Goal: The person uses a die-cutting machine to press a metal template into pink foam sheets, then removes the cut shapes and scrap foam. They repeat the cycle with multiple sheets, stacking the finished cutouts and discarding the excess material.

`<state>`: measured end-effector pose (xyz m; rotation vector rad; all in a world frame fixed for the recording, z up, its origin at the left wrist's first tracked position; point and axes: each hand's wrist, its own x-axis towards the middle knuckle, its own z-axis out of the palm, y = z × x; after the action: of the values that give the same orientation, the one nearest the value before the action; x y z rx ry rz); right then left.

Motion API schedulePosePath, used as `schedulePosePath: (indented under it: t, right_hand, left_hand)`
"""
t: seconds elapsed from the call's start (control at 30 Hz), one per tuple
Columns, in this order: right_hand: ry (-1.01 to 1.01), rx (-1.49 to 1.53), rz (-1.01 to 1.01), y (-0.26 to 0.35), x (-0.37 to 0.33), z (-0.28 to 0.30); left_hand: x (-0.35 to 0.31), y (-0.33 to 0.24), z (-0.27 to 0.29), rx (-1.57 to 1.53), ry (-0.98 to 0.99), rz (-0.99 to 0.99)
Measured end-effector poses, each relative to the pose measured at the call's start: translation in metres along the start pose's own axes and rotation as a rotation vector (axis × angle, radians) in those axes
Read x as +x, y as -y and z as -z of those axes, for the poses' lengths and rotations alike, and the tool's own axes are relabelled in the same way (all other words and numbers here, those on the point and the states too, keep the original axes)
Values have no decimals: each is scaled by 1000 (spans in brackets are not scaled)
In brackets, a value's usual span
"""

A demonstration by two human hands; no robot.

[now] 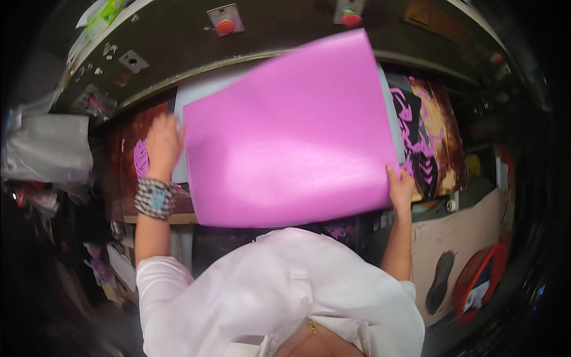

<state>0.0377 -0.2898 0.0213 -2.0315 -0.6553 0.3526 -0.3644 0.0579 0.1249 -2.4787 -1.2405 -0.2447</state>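
Observation:
A large pink sheet (pixel 285 143), smooth and slightly bowed, is tilted over the workbench with its far right corner raised. My right hand (pixel 402 185) grips its near right edge, thumb on top. My left hand (pixel 165 141), with a checked band on the wrist, is at the sheet's left edge. Motion blurs its fingers, so I cannot tell whether they hold that edge. Beneath the sheet lies a pale grey board (pixel 208 80), mostly covered. Pink cut scraps (pixel 141 159) rest on the bench beside my left hand.
A dark machine beam with two red buttons (pixel 225 27) spans the far side. More pink and black scraps (pixel 419 137) lie on the worn bench at right. A clear plastic bag (pixel 50 146) hangs at left. At lower right are a black sole-shaped piece (pixel 441 282) and a red-rimmed container (pixel 496 265).

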Motion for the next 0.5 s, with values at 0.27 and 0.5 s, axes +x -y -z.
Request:
schedulePosePath:
  t: [0.27, 0.5]
  right_hand:
    - [45, 175, -80, -31, -19, 8]
    - [38, -261, 231, 105, 161, -35]
  left_hand:
    - [-206, -2, -75, -793, 289, 557]
    - [-8, 47, -74, -847, 45, 453]
